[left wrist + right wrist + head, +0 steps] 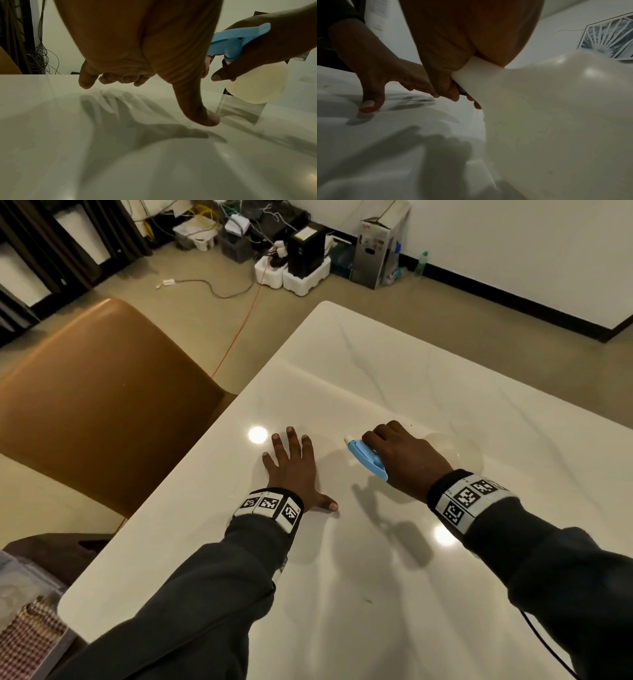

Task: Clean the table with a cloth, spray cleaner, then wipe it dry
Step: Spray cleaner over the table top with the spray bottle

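Note:
My right hand grips the neck of a spray bottle with a blue trigger head; its nozzle points left over the white glossy table. The pale translucent body of the bottle fills the right wrist view, and the blue head shows at the right of the left wrist view. My left hand lies flat with fingers spread just left of the nozzle, the thumb tip touching the table surface. No cloth is in view.
A brown leather chair stands against the table's left edge. Beyond the far edge, the floor holds cables, white foam trays, a black box and a cardboard carton by the wall. A patterned item sits low at the left.

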